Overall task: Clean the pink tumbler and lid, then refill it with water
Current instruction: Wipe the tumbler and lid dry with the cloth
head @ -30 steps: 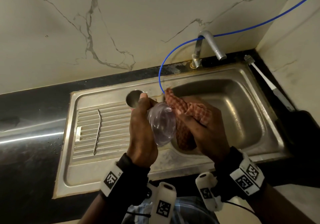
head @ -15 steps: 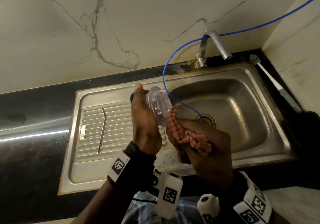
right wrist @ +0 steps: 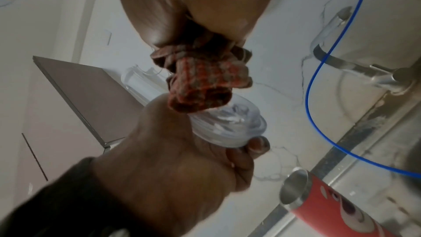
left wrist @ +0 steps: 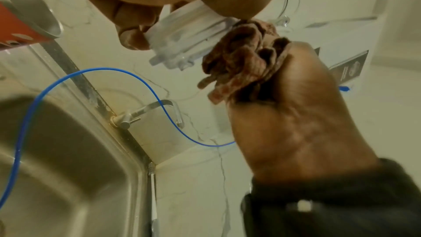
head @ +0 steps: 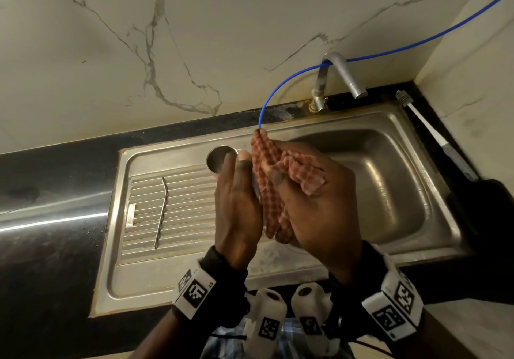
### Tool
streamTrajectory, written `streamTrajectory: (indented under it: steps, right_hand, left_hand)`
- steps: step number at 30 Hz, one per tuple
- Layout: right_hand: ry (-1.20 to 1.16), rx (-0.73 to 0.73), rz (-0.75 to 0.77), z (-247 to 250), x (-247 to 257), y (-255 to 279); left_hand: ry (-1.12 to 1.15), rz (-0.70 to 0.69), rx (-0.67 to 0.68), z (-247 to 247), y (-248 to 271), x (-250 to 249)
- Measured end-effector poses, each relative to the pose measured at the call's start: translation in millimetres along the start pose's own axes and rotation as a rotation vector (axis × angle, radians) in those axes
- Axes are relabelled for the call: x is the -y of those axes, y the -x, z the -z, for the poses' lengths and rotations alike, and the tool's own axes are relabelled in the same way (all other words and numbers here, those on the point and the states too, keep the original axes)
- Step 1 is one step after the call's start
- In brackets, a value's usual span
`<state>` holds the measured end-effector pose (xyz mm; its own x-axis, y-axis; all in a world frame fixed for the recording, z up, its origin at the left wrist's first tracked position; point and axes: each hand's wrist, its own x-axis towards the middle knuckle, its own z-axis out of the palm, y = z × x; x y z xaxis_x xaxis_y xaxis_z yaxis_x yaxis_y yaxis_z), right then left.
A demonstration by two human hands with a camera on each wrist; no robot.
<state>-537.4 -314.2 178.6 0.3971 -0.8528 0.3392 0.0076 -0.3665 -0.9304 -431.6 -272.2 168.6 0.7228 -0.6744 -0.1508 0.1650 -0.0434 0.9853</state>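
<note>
Over the sink's drainboard my left hand (head: 236, 200) grips the clear plastic lid (left wrist: 189, 37) by its rim. My right hand (head: 314, 200) clutches a bunched red checked cloth (head: 267, 164) and presses it against the lid's face (right wrist: 227, 127). In the head view the hands and cloth hide nearly all of the lid. The pink tumbler (head: 219, 158) stands open and upright on the drainboard just beyond my left fingers. Its steel rim and printed body (right wrist: 318, 201) show in the right wrist view.
A steel sink basin (head: 375, 186) lies to the right below a faucet (head: 345, 75). A thin blue tube (head: 292, 80) arcs from the right wall down behind the cloth. A bent metal straw (head: 161, 208) lies on the drainboard ribs. A white brush (head: 425, 127) rests on the black counter.
The right hand has swept the cloth up from below the lid and over its face. The lid, plain half a second ago, is now covered between the two hands.
</note>
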Motion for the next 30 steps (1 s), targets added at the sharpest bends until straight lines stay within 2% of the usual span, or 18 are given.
streamTrajectory:
  steps: [2, 4, 9, 11, 14, 18, 20, 22, 25, 27, 30]
  right_hand:
    - [-0.11, 0.069, -0.014, -2, 3, 8]
    - [-0.194, 0.127, 0.019, -3, 0, 21]
    - [-0.216, 0.218, 0.137, 2, -22, 37]
    - [-0.27, 0.224, 0.103, 8, -25, 38]
    - [-0.097, 0.151, 0.094, 18, -30, 35]
    - [-0.053, 0.016, -0.125, 24, -39, 19]
    - [-0.025, 0.005, -0.151, 25, -38, 11]
    - [0.009, 0.081, -0.079, 26, -28, 8]
    - [0.089, 0.211, 0.13, 17, -9, 13]
    - [0.109, 0.239, 0.245, 11, -6, 13]
    - [0.075, 0.281, 0.279, 10, -11, 9]
  left_hand:
    - [0.073, 0.03, -0.005, 1, -3, -4]
    - [0.187, 0.13, 0.018, 3, -6, -8]
    - [0.299, 0.332, 0.038, 11, -13, -11]
    - [0.272, 0.309, 0.018, 10, -13, -13]
    - [0.188, 0.244, 0.029, 9, -7, -14]
    - [0.174, 0.202, 0.137, 9, 4, -14]
    - [0.205, 0.196, 0.153, 7, 6, -13]
    - [0.253, 0.234, 0.173, 3, 6, -15]
    - [0.343, 0.355, 0.211, -2, 6, -18]
    - [0.365, 0.361, 0.202, -2, 4, -16]
    - [0.349, 0.341, 0.165, 0, 3, -11]
